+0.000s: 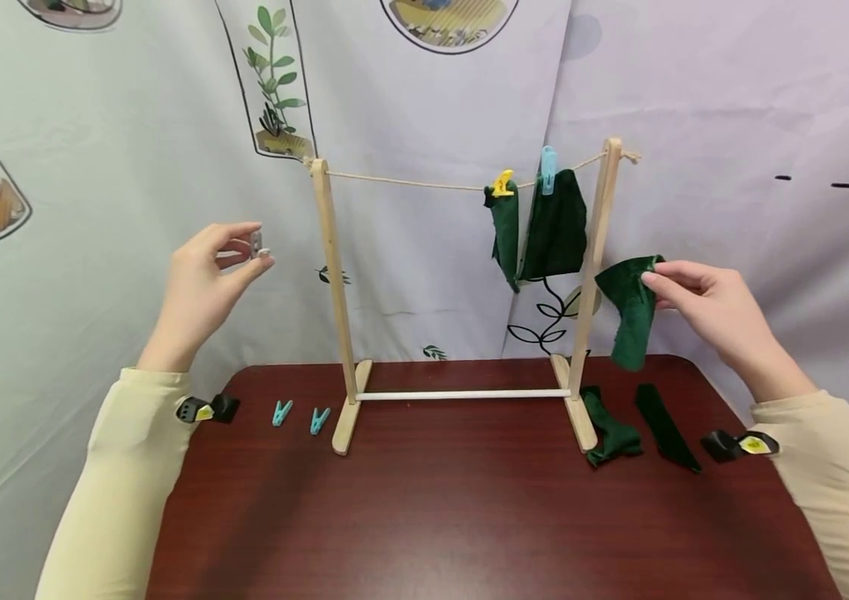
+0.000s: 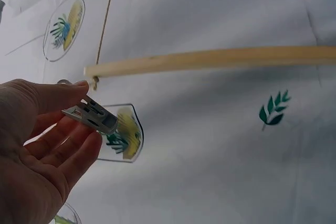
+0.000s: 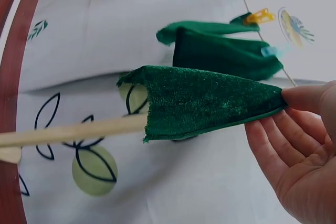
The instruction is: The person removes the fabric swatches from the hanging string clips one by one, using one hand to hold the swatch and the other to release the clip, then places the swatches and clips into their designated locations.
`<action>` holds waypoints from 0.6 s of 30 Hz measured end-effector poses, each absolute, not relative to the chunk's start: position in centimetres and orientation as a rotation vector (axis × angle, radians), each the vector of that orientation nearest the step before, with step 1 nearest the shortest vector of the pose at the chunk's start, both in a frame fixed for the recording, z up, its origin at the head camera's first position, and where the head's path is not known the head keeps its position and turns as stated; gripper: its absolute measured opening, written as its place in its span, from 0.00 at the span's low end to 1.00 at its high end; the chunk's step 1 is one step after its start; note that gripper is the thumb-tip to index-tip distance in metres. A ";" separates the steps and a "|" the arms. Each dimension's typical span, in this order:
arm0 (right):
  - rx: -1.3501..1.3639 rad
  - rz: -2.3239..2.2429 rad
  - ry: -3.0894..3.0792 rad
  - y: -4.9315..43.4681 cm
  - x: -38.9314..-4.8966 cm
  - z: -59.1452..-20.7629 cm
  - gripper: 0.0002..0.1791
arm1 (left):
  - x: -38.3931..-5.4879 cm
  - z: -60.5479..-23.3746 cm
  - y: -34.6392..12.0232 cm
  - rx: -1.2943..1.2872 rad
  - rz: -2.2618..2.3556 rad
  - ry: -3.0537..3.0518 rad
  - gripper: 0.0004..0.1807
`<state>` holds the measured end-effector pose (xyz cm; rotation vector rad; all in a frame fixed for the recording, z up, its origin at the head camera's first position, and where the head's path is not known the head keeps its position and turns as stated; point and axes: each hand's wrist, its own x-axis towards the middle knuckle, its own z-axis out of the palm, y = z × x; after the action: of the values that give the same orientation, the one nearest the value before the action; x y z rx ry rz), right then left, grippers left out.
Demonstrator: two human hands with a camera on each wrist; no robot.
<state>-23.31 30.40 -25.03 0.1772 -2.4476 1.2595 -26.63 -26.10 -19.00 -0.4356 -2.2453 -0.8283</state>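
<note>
Clip in left, cloth in right, both off the line (image 1: 409, 181).
From my station: left hand (image 1: 207, 271) pinches a grey clip (image 2: 98, 116) between thumb and fingers; right hand (image 1: 720, 304) pinches a green cloth (image 1: 630, 308) at its narrow top, beside the right post (image 1: 604, 192). I'd spread that gathered edge before clipping. Bare line runs left of the yellow clip (image 1: 502, 184); the post's edge wants a wide berth.

Velvety cloth (image 3: 199, 100), metallic-looking clip (image 2: 97, 116), smooth wooden post (image 1: 337, 283).
</note>
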 end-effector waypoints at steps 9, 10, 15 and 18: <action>0.094 1.287 -2.435 33.3 -22.1 -26.3 0.22 | -26.3 -21.4 -29.2 -0.356 -0.786 -2.297 0.24; 0.086 1.298 -2.431 33.5 -22.0 -26.4 0.22 | -26.3 -21.7 -29.5 -0.347 -0.784 -2.309 0.25; 0.067 1.328 -2.430 34.4 -21.7 -27.2 0.19 | -26.7 -23.6 -31.3 -0.274 -0.753 -2.400 0.26; 0.061 1.308 -2.438 34.9 -21.6 -27.8 0.20 | -27.0 -25.0 -32.3 -0.254 -0.748 -2.442 0.27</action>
<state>-21.56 34.89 -27.81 0.0611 -2.4383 1.3083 -27.01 -32.27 -24.98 -0.2542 -2.4422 -0.7477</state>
